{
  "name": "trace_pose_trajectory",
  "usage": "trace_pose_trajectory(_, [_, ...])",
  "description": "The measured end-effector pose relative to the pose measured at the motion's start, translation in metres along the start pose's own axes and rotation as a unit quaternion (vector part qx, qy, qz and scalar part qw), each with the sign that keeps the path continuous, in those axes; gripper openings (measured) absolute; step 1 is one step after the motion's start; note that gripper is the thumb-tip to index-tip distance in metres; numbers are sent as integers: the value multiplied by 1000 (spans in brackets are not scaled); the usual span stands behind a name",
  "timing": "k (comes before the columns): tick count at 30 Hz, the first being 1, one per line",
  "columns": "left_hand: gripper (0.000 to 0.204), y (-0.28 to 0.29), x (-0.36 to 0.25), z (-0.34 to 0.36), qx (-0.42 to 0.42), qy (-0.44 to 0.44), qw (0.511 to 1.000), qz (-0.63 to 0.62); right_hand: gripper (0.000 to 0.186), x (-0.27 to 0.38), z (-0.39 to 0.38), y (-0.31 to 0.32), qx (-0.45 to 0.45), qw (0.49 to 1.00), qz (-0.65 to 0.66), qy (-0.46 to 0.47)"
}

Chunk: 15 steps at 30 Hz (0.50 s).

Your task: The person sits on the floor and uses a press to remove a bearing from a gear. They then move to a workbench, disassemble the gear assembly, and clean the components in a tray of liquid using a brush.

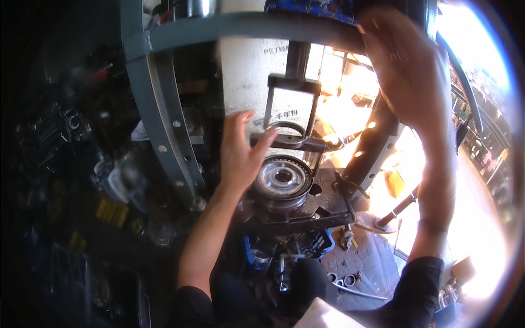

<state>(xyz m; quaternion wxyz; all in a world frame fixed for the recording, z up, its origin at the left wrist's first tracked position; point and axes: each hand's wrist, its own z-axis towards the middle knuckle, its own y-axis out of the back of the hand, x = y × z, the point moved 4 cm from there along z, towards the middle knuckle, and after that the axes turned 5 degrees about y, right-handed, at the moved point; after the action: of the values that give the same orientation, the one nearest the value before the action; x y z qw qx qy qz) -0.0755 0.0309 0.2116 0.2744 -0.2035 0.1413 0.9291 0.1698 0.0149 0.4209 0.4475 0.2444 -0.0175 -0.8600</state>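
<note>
My left hand point(239, 153) is beside a black metal frame point(319, 117), its thumb and fingers apart. The thumb tip overlaps the left end of the frame's crossbar; whether they touch I cannot tell. A metal ring point(290, 131) sits at that crossbar. Below it, a round silver metal part point(283, 176) with a dark toothed rim rests on a dark metal plate point(328, 210). My right hand point(402, 71) is raised at the upper right, by the end of a grey steel beam point(246, 26). Motion smears it, and its fingertips fade into shadow.
Grey steel uprights point(164, 120) stand on both sides. Under the plate is a blue basket point(322, 243). Small metal rings point(349, 280) and a thin rod point(361, 293) lie on the floor. Dark clutter fills the left; glaring light washes out the right.
</note>
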Motion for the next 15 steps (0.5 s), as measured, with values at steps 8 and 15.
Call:
trace_pose_trajectory(8, [52,-64,21,53,160,172,955,-183,24,2,109,-46,387,878,-259,114])
trace_pose_trajectory(15, [49,-70,41,52,175,123,949,-233,23,-8,91,-71,371,898,-196,129])
